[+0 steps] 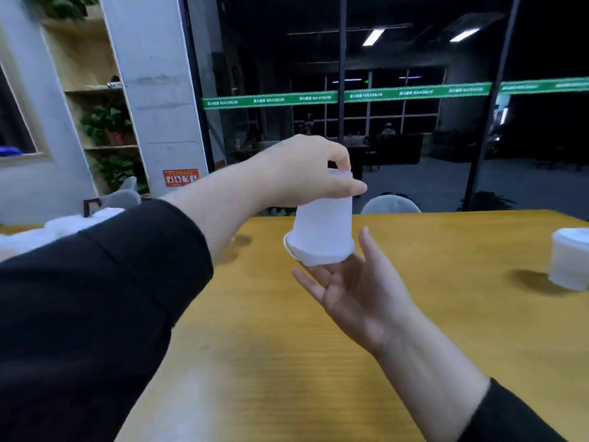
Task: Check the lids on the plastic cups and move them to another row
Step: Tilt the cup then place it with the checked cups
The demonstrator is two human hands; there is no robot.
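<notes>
Item: translucent plastic cup [322,223], inverted, long axis near vertical, lid [314,256] downward, base gripped from above by left hand [306,169], lidded end resting on fingertips of outspread, palm-up right hand [360,288] below, above the table [446,314].

Upturned cup [322,228] between left hand [306,167] above and right hand [357,288] below — second cup [570,260] far right on table [287,362].

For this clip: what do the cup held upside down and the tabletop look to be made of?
Upside-down cup: apparently frosted, translucent white plastic with a matte look; light passes softly through its wall. The left hand grips its base, and its lid end rests on the open right hand.

Tabletop: looks like yellowish wood or a wood-look laminate, smooth with faint grain lines; which one is unclear.
</notes>
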